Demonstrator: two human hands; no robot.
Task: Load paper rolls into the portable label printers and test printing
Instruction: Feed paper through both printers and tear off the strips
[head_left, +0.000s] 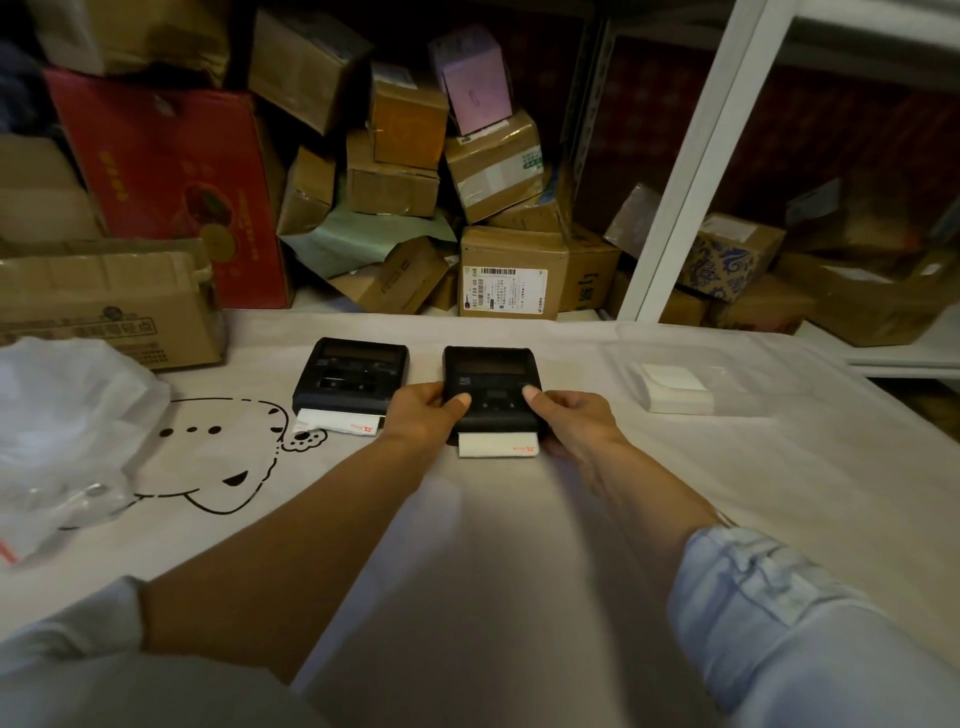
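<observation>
Two black portable label printers sit side by side on a white cloth-covered surface. The right printer (491, 382) has a white paper strip (497, 445) with a red mark sticking out of its near edge. My left hand (426, 413) grips its left side, thumb on top. My right hand (569, 415) grips its right side, thumb pressed on the top panel. The left printer (350, 374) stands untouched, with its own paper strip (337, 422) showing at the front. A white stack of label paper (672, 389) lies in a clear wrapper to the right.
A crumpled clear plastic bag (67, 415) lies at the left. Many cardboard boxes (511, 270) are piled behind the surface, with a red box (166, 182) at left. A white shelf frame (691, 166) rises at right. The cloth (467, 545) bears a cartoon drawing.
</observation>
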